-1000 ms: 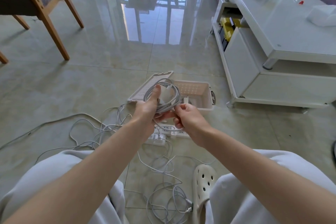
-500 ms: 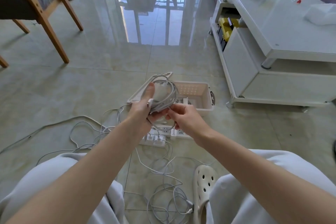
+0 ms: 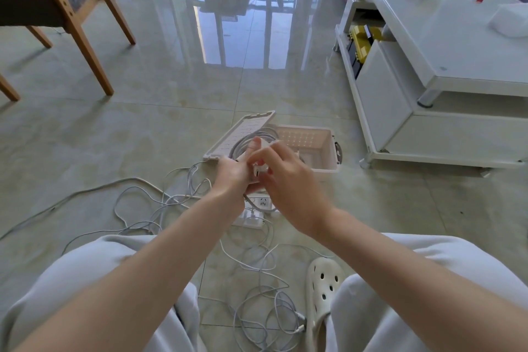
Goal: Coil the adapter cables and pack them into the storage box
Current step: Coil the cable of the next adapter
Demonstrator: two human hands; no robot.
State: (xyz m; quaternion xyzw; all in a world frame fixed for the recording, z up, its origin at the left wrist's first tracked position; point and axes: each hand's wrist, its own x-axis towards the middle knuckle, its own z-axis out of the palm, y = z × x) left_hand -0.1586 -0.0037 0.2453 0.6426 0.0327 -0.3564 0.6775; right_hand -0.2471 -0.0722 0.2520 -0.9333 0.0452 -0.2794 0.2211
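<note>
Fingers of the left hand [image 3: 231, 172] are curling round the coil [image 3: 242, 140], holding it in the air at the near side of the box [image 3: 329, 151], which is standing open on the floor. Right hand [image 3: 288, 180] is pinching the white adapter [image 3: 258, 172] against the coil. Loose cables [image 3: 171, 203] are lying on the near floor around a power strip [image 3: 263, 203].

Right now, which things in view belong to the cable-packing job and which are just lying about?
Job: coiled cable, held by left hand and right hand; storage box, lid open; loose cables on the floor.
Lying about: power strip; wooden chair; coffee table; white clog; yellow case under the table.
</note>
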